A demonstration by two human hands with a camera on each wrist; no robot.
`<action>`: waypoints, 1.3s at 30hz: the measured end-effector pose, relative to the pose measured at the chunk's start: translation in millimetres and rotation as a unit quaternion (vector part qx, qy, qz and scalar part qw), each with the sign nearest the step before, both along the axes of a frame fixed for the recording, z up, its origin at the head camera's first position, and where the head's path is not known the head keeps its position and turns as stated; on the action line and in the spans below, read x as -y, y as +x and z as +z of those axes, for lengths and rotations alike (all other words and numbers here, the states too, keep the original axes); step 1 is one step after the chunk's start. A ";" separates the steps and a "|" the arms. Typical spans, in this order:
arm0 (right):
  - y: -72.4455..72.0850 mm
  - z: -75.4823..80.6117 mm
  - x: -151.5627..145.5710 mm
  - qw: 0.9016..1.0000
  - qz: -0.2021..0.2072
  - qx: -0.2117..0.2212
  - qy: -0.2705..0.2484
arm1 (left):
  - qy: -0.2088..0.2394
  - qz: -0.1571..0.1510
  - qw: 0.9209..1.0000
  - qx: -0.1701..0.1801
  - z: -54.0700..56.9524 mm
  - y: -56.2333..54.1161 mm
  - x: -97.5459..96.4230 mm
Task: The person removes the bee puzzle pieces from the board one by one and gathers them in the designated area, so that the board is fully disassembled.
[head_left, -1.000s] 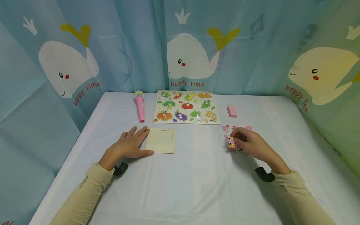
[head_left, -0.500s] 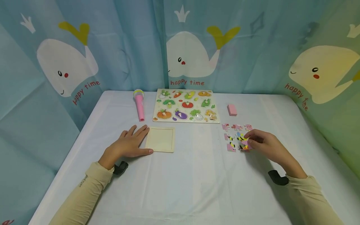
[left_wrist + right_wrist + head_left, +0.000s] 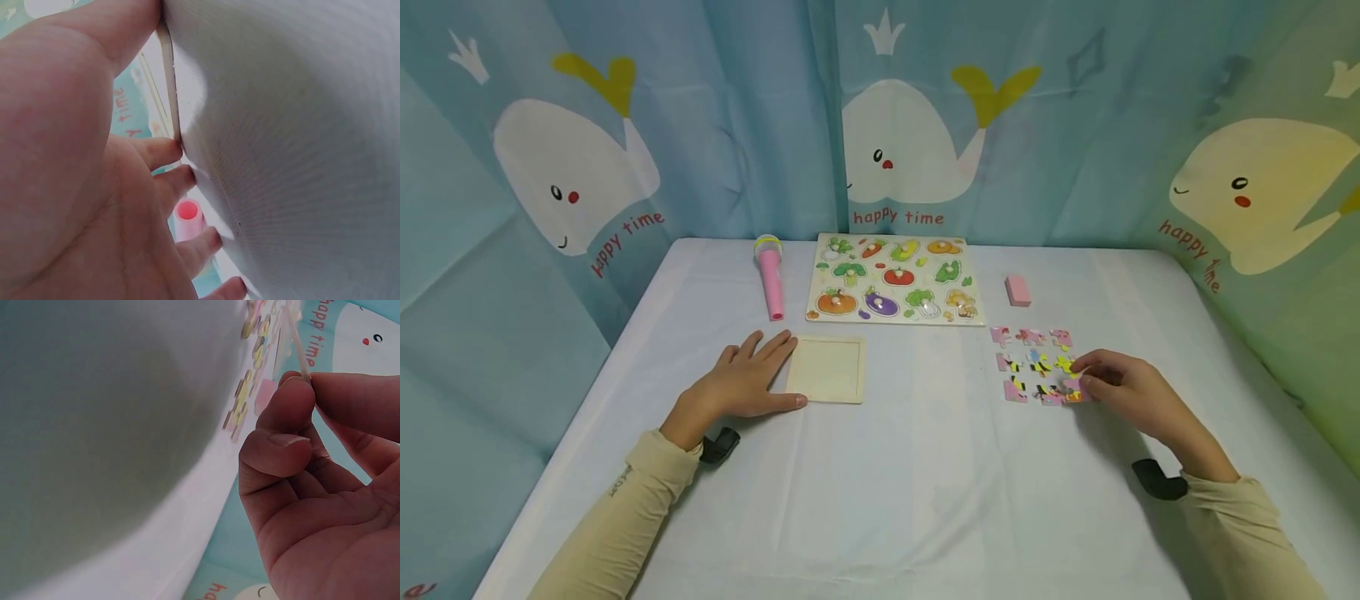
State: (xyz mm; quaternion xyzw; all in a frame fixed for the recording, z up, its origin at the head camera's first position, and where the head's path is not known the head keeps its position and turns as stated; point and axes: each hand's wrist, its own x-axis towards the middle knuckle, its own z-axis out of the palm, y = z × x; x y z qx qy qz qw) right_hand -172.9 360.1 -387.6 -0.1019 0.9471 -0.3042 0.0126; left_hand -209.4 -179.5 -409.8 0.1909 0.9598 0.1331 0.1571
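My left hand (image 3: 741, 382) rests on the table with its fingers spread, index finger and thumb at the left edge of a square wooden puzzle tray (image 3: 826, 371). In the left wrist view, the straight fingertips (image 3: 170, 152) touch the cloth beside the tray. My right hand (image 3: 1138, 396) pinches a jigsaw piece (image 3: 298, 347) between thumb and index finger, and the piece stands out thin and edge-on in the right wrist view. Below and left of that hand, several loose pink and yellow jigsaw pieces (image 3: 1031, 337) lie in rough rows on the white tablecloth.
A vegetable peg puzzle board (image 3: 895, 279) lies at the back middle. To its left is a pink toy microphone (image 3: 771, 279); to its right a pink block (image 3: 1018, 291). A blue curtain (image 3: 790, 125) with whales surrounds the table (image 3: 880, 500).
My right hand has moved rightward across the loose pieces with the jigsaw piece, uncovering more of them. The left hand stays at the tray. The head view has tilted down slightly.
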 end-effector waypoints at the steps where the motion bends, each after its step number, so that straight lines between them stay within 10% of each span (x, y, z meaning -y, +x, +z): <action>1: -0.4 -0.1 -0.9 1.000 -0.003 0.003 0.001 | 0.000 0.000 1.000 -0.001 0.4 -0.1 0.1; 28: -7.5 -7.9 -15.4 0.998 -0.027 0.026 0.057 | 0.010 0.000 1.000 0.023 9.0 1.6 -3.0; 39: -10.4 -8.9 -9.2 0.994 -0.013 -0.050 0.091 | 0.100 -0.002 0.988 -0.119 13.3 2.5 -6.5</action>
